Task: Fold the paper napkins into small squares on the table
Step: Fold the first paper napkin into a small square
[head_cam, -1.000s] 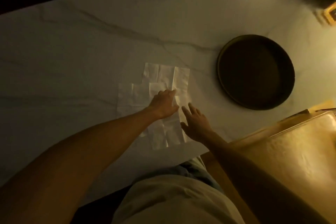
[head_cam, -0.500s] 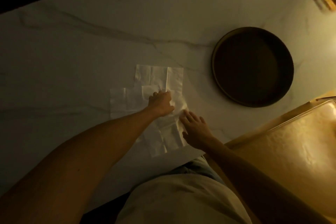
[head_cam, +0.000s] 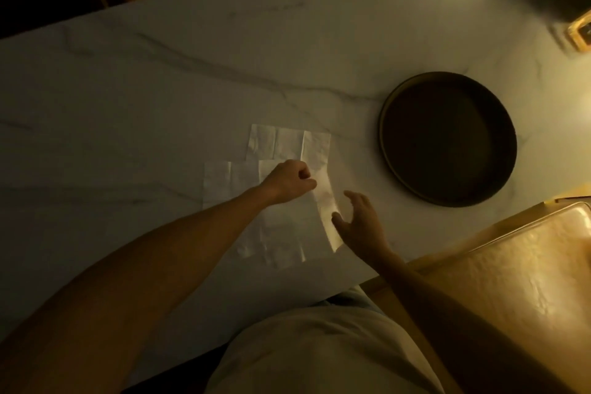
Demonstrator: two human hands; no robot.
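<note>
Left hand [head_cam: 289, 181] pinches the napkin [head_cam: 323, 198] edge; right hand [head_cam: 358, 221] open beside it, near table [head_cam: 160, 105] edge.

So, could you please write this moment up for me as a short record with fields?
surface: pale marble table
napkins: several unfolded paper napkins overlapping flat on the table
lifted part: right edge of one napkin raised off the table
left hand: left hand curled, pinching the raised edge near its upper end
right hand: right hand with fingers spread loosely beside the lower end of that edge; contact unclear
nearby: dark round tray to the right, apart from the napkins
progress: no small square visible yet
</note>
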